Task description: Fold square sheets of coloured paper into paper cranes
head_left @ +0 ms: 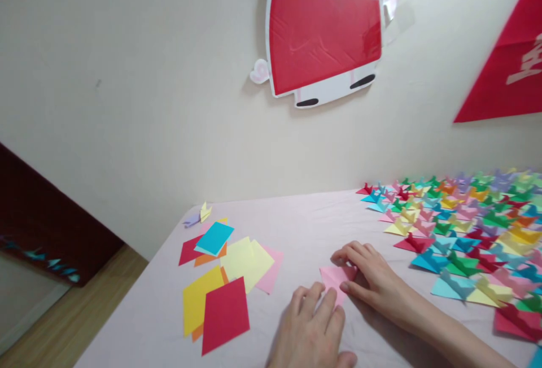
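Note:
A small piece of pink origami paper, folded to a pointed shape, lies on the pale pink cloth between my hands. My right hand is on its right side, curled fingers over the far edge and thumb at the near right, gripping it. My left hand rests at the near left edge, fingers spread and fingertips touching or just beside the paper. Parts of the paper are hidden under the fingers.
Many folded paper birds stand in rows on the right. Loose coloured sheets, including a red one and a blue one, lie at left. Two folded pieces sit at the far left corner. A wall rises behind the table.

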{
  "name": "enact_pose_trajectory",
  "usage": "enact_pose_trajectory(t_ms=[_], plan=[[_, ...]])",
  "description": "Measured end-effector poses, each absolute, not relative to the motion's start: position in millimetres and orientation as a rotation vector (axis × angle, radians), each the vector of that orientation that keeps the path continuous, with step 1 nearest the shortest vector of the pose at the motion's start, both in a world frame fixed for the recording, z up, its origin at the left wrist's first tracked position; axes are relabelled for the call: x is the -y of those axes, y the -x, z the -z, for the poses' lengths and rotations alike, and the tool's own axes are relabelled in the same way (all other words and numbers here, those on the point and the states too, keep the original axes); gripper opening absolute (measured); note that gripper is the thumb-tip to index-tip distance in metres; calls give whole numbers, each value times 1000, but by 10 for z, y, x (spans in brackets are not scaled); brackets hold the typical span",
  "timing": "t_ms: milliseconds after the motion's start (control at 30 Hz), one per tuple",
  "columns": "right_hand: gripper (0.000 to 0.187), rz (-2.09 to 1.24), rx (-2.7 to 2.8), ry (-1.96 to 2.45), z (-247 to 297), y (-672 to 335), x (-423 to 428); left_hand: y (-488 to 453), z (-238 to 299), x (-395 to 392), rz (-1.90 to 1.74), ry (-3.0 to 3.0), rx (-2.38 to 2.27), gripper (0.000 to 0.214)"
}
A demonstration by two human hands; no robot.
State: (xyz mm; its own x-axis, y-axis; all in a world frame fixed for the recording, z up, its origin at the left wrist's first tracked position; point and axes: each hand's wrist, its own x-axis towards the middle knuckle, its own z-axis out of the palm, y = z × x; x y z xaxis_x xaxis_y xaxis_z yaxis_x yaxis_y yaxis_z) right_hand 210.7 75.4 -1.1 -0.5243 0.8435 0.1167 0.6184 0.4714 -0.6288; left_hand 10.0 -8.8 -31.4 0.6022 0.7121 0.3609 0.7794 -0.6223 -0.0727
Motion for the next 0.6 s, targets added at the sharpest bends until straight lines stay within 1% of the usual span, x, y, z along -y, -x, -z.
enact_pose_trajectory(t_ms=[200, 300, 367, 467, 600], plan=[[20, -732, 2246, 1235, 64, -2261, -889, -76, 358, 119, 516, 2593, 1276, 47], [25, -752, 2248, 1177, 38, -2225, -864, -96, 391, 165, 513, 2612, 1412, 50], [24, -765, 2262, 1140, 1, -2167, -819, -113, 392, 192, 488, 2633, 1512, 60], [21, -777, 2301, 1110, -62, -2089, -757, -124, 347, 211, 462, 2700, 1621, 81], [21, -852, 2319, 1028, -146, -2065, -719, -117, 230, 208, 470, 2818, 1742, 95]])
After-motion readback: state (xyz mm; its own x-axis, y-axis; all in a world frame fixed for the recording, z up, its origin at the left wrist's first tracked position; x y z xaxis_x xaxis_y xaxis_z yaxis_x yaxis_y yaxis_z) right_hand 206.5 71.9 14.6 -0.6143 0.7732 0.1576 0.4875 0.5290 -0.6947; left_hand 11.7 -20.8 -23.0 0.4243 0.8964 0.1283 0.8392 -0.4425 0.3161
